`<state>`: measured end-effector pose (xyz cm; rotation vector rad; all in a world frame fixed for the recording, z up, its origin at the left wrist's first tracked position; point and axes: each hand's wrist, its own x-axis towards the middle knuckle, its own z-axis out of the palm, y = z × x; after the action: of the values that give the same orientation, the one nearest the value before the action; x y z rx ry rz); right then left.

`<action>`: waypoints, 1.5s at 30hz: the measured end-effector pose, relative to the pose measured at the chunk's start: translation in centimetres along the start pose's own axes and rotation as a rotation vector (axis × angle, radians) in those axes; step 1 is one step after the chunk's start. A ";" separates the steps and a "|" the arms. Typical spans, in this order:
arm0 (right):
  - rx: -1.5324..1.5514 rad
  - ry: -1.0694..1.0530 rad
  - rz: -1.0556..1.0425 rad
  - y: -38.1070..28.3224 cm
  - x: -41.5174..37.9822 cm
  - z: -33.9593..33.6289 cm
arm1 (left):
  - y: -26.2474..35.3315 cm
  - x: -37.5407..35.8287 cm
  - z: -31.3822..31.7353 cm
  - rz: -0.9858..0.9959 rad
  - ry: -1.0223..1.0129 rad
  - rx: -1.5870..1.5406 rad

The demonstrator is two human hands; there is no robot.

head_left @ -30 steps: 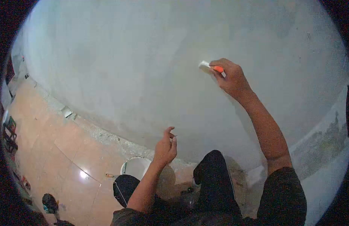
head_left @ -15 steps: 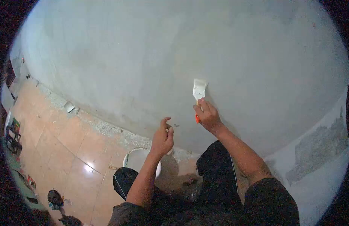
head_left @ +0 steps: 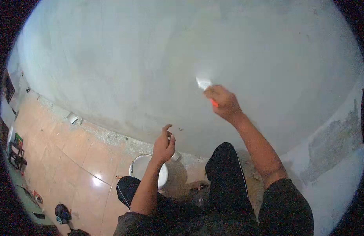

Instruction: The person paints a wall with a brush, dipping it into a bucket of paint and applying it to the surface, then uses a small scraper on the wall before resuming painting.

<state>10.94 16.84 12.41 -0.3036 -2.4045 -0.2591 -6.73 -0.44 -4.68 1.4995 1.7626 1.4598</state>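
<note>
My right hand (head_left: 226,103) is closed around the handle of a paintbrush (head_left: 204,83), and a bit of its orange handle shows below the fingers. The brush head is whitish, tilts to the upper left and lies against the grey plastered wall (head_left: 111,70). A paler patch shows on the wall just above the bristles. Lower and to the left, my left hand (head_left: 164,148) holds nothing; its index finger is extended and the others are loosely bent. Beneath that wrist stands a white bucket (head_left: 163,177), partly covered by my forearm and knee.
Rough debris (head_left: 107,131) lines the wall's foot along the tiled floor (head_left: 68,165). A small pale piece (head_left: 72,117) lies there. Dark items (head_left: 62,213) are at lower left. At right, another wall has a rough grey patch (head_left: 329,145).
My right hand has moved up and slightly right, and the brush has swung from upright to tilted left. My left hand has shifted slightly left. A paler patch now shows by the bristles.
</note>
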 end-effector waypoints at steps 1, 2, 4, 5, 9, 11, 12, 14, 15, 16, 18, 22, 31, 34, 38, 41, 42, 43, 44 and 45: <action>-0.095 0.118 -0.112 -0.4 0.6 -0.9 | -0.1 0.0 0.1 -0.006 -0.007 -0.004; -0.089 0.114 -0.109 -0.9 1.1 -1.9 | -0.1 0.0 0.2 -0.013 -0.009 -0.003; -0.199 0.264 0.014 -2.2 1.9 -3.1 | -0.1 -0.1 0.1 0.023 -0.025 -0.025; -0.140 0.239 0.106 -2.2 1.7 -2.2 | -0.3 -0.1 0.2 0.015 -0.024 -0.024; -0.354 0.067 0.096 -2.1 -2.1 3.9 | -0.1 0.2 0.1 -0.014 -0.014 -0.029; -0.165 0.066 0.119 -2.1 -3.9 6.3 | 0.5 0.6 -0.2 -0.034 -0.016 -0.079; -0.159 0.063 0.115 -2.3 -4.4 6.8 | 0.9 0.6 -0.4 -0.078 -0.033 -0.111; -0.066 0.121 0.159 -2.9 -5.5 7.7 | 0.7 0.5 -0.6 -0.127 -0.049 -0.141; 0.021 0.061 0.237 -3.5 -6.0 7.7 | 0.2 0.5 -0.3 -0.096 -0.037 -0.070; 0.021 0.059 0.239 -3.9 -6.8 8.2 | 0.0 0.5 -0.3 -0.061 -0.026 0.001; 0.082 -0.125 0.294 -3.7 -9.1 10.5 | -0.4 0.5 -0.2 -0.061 -0.040 0.010; 0.058 -0.427 0.318 -3.4 -9.0 11.0 | -1.3 0.6 0.1 -0.091 -0.033 -0.055; 0.160 0.323 0.212 -2.4 1.9 2.5 | -1.9 0.3 -0.1 -0.067 -0.094 0.059; -0.038 0.394 0.144 -4.0 1.1 2.7 | -1.5 0.3 -0.9 -0.053 -0.074 0.099; -0.012 0.187 0.340 -3.8 -4.5 8.7 | -2.0 0.6 -1.1 -0.070 -0.073 0.109; 0.061 0.107 0.351 -4.3 -7.8 11.7 | -3.0 0.8 -1.2 -0.061 -0.073 0.131; 0.127 0.001 0.411 -4.7 -8.4 12.3 | -2.8 0.8 -1.4 -0.067 -0.077 0.133; 0.192 -0.106 0.473 -4.8 -9.0 13.0 | -2.2 0.9 -1.7 -0.113 -0.096 0.141; 0.195 -0.110 0.480 -4.8 -10.0 14.2 | -1.9 1.0 -1.8 -0.156 -0.116 0.150; 0.207 -0.151 0.462 -4.4 -11.2 15.8 | -2.4 1.0 -1.8 -0.103 -0.116 0.116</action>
<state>8.18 15.16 -7.21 -0.7876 -2.3992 0.2276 -9.68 -0.06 -5.81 1.4941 1.8525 1.2141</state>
